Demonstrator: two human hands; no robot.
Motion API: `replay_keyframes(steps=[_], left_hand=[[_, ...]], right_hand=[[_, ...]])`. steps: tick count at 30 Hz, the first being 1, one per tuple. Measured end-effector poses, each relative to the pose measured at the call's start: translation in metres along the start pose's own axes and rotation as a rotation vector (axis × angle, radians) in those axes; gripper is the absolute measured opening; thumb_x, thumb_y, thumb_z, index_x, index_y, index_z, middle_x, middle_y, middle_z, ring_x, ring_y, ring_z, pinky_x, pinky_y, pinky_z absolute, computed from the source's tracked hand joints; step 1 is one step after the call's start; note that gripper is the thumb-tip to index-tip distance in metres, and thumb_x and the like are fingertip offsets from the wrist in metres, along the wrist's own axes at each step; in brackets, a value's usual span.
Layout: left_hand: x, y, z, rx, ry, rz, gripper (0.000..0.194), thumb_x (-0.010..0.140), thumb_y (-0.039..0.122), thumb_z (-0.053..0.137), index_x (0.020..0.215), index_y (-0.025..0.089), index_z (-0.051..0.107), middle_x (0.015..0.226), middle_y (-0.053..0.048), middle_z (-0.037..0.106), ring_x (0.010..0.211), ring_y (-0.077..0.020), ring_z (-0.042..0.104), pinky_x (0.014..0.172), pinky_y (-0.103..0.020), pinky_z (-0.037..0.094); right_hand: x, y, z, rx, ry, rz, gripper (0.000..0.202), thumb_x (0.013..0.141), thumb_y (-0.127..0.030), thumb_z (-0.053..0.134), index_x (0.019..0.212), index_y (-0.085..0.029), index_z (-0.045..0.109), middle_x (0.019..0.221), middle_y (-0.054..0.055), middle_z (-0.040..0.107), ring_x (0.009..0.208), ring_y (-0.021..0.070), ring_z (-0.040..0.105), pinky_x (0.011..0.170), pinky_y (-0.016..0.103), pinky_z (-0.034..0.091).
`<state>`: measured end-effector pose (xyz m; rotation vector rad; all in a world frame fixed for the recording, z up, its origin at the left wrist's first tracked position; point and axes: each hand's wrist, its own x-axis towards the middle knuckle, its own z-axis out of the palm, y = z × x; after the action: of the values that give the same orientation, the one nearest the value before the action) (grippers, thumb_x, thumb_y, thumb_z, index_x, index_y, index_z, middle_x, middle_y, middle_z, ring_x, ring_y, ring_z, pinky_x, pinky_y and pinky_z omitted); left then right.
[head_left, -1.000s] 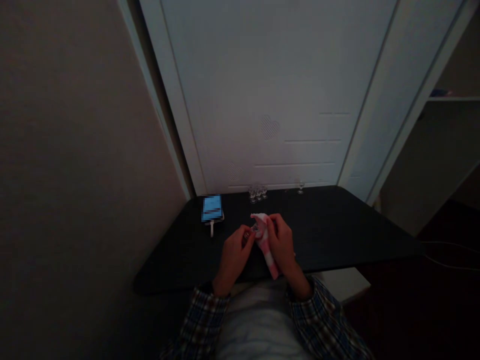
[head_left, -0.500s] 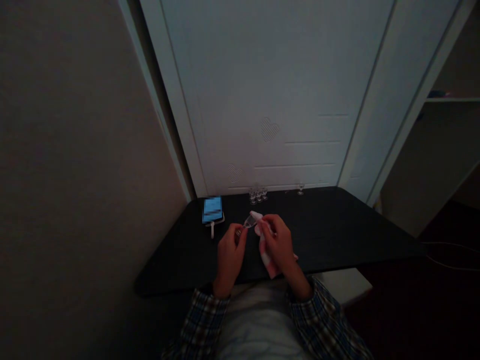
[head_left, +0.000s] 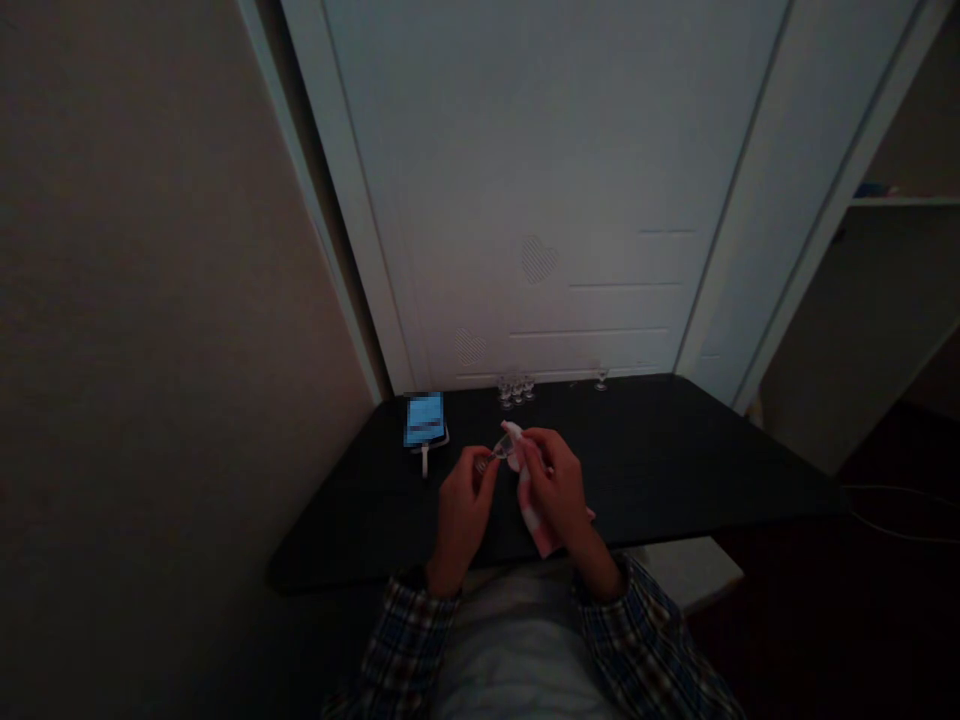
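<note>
My left hand (head_left: 466, 495) is closed around the stem and foot of a small stemmed glass (head_left: 502, 448), which lies tilted with its bowl pointing right. In my right hand (head_left: 556, 475) is a pink and white cloth (head_left: 529, 505), pinched between the fingers. The cloth's upper part touches the rim of the glass, and its lower end hangs down toward the table's near edge. My right fingers partly hide where cloth and bowl meet.
Several small stemmed glasses (head_left: 516, 390) stand grouped at the back of the black table (head_left: 675, 460). One more glass (head_left: 601, 378) stands to their right. A phone with a lit screen (head_left: 425, 420) rests on a stand at the left. A white door panel (head_left: 525, 180) rises behind.
The glass has shifted slightly and shows more of its foot beside my left fingers. Both hands stay in nearly the same place.
</note>
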<state>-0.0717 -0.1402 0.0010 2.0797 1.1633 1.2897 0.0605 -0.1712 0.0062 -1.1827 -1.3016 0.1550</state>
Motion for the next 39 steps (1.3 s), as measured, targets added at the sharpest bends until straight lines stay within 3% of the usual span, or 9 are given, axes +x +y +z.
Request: replay_keyframes(steps=[21, 29, 34, 39], left_hand=[[0.0003, 0.0007, -0.0003, 0.018, -0.022, 0.015, 0.023, 0.085, 0.039, 0.041, 0.09, 0.02, 0.052, 0.066, 0.002, 0.057, 0.054, -0.0128, 0.054, 0.05, -0.022, 0.038], [0.0012, -0.0024, 0.0007, -0.042, 0.07, -0.006, 0.025, 0.084, 0.035, 0.041, 0.101, 0.019, 0.051, 0.063, 0.003, 0.054, 0.052, -0.0116, 0.051, 0.051, -0.023, 0.039], [0.0013, -0.0027, 0.0008, -0.084, 0.07, -0.025, 0.031, 0.084, 0.033, 0.042, 0.111, 0.019, 0.047, 0.059, 0.005, 0.049, 0.049, -0.0111, 0.049, 0.052, -0.022, 0.039], [0.0012, -0.0035, 0.0004, -0.1, 0.034, -0.042, 0.028, 0.084, 0.036, 0.042, 0.106, 0.019, 0.048, 0.057, 0.005, 0.047, 0.049, -0.0115, 0.049, 0.05, -0.022, 0.038]], right_hand=[[-0.0011, -0.0002, 0.0, -0.021, -0.041, -0.023, 0.018, 0.087, -0.026, 0.041, 0.094, -0.02, 0.057, 0.089, 0.004, 0.059, 0.084, 0.0157, 0.054, 0.076, 0.026, 0.041], [-0.0018, 0.0018, 0.0022, -0.04, -0.129, -0.075, 0.021, 0.08, -0.021, 0.05, 0.1, -0.021, 0.056, 0.094, 0.004, 0.057, 0.087, 0.0171, 0.054, 0.078, 0.028, 0.042], [-0.002, 0.0021, 0.0011, -0.051, -0.131, -0.087, 0.014, 0.083, -0.022, 0.049, 0.092, -0.021, 0.059, 0.088, 0.003, 0.056, 0.082, 0.0161, 0.054, 0.075, 0.026, 0.042], [-0.003, -0.001, -0.0007, -0.035, -0.118, -0.092, 0.015, 0.084, -0.023, 0.049, 0.092, -0.021, 0.061, 0.087, 0.003, 0.055, 0.081, 0.0154, 0.054, 0.074, 0.026, 0.042]])
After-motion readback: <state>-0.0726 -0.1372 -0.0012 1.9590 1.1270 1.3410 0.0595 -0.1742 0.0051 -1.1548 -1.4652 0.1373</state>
